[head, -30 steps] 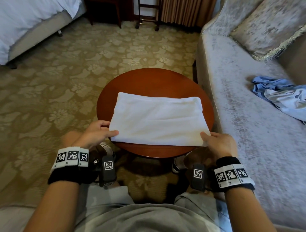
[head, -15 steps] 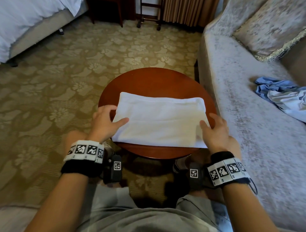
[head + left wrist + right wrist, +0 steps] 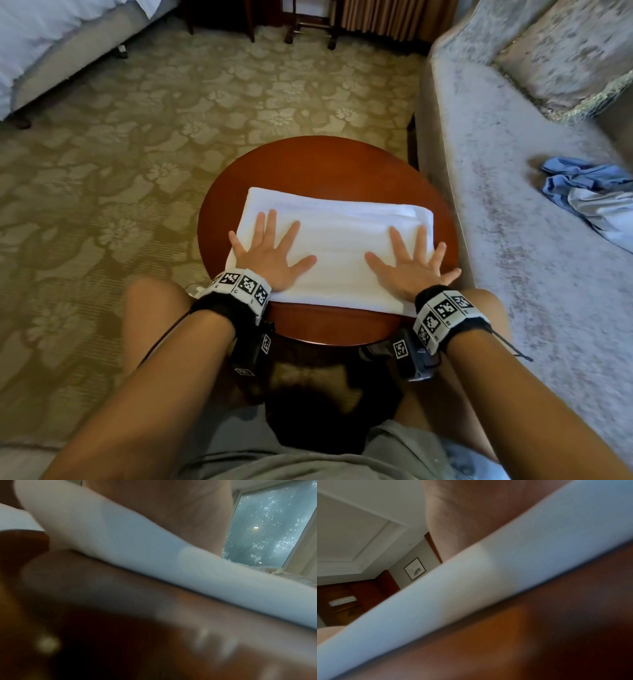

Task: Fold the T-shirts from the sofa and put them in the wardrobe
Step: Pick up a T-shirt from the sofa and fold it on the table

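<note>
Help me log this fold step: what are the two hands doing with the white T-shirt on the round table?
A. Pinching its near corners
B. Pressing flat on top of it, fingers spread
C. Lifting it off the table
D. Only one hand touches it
B: in the head view the left hand and right hand both lie palm-down, fingers spread, on the folded white T-shirt, which rests flat on the round table.

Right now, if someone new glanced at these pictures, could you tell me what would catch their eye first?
First, the folded white T-shirt lying on the round wooden table, with the left hand and the right hand pressed flat on it, fingers spread. Next, the crumpled blue garments on the grey sofa to the right, not yet folded.
</note>
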Demonstrator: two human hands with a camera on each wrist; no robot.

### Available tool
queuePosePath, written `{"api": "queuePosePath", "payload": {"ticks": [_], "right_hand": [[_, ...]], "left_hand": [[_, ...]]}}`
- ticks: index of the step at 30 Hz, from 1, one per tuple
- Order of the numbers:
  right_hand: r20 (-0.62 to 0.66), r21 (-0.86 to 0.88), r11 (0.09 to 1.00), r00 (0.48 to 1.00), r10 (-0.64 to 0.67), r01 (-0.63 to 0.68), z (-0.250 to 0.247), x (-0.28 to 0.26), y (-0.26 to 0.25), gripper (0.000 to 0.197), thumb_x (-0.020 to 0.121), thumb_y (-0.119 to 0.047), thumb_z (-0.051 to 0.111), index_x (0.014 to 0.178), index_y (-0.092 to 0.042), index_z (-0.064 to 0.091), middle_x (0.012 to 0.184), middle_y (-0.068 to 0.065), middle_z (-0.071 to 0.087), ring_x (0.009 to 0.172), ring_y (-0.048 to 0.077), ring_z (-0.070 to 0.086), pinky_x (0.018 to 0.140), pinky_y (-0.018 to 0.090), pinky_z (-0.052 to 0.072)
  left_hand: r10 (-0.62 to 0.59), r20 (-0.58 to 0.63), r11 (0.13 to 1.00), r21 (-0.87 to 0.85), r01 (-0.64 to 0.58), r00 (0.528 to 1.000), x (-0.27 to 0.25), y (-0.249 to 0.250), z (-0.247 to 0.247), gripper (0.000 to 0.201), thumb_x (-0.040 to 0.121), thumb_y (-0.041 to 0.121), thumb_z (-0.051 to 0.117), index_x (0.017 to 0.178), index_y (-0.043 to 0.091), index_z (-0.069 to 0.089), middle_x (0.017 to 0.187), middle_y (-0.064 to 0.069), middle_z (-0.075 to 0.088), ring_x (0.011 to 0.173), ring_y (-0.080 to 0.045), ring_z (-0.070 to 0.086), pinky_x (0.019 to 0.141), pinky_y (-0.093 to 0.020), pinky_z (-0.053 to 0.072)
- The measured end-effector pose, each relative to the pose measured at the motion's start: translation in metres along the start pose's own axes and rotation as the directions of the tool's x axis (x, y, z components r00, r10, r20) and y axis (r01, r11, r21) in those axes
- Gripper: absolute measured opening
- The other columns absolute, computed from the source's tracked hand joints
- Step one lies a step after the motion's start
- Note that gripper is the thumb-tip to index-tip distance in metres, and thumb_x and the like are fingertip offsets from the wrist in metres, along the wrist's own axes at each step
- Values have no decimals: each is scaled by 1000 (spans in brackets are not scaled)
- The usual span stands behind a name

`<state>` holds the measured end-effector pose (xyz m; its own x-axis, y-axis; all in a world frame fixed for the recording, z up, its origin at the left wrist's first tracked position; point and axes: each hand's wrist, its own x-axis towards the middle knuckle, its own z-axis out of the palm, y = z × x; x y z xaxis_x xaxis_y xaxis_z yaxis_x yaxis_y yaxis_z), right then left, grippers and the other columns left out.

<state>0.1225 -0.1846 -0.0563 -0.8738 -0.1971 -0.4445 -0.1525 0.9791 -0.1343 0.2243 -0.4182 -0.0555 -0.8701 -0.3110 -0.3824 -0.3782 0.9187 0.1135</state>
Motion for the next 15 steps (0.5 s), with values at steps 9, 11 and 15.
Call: {"api": "queuePosePath", "payload": {"ticks": [9,11,15], "right_hand": [[-206,-74,981,960,-190,178,-22,27,-8,60,98,-59,27,152,-43,6,163,-3,-16,148,29,-19,115,59,-9],[-181,-14,980,963,-200,201,-21,34,-11,61,100,-53,32,154,-39,8,163,1,-13,150,28,-12,117,57,-4],[-443,409,913,871,211,-13,-29,42,-6,62,94,-41,54,146,-14,34,152,16,27,139,35,28,112,50,24]], "left_hand": [[22,4,999,-43,-22,1000,18,-1,-27,78,89,76,21,152,40,-8,158,1,-28,145,-27,-26,110,-65,-10],[6,22,999,-54,-5,1000,25,-1,-30,78,90,74,23,153,39,-7,158,1,-26,146,-27,-23,112,-65,-8],[-1,-13,993,-114,0,1000,36,-8,-35,75,93,68,30,153,36,-2,161,4,-19,148,-24,-17,114,-62,-4]]}}
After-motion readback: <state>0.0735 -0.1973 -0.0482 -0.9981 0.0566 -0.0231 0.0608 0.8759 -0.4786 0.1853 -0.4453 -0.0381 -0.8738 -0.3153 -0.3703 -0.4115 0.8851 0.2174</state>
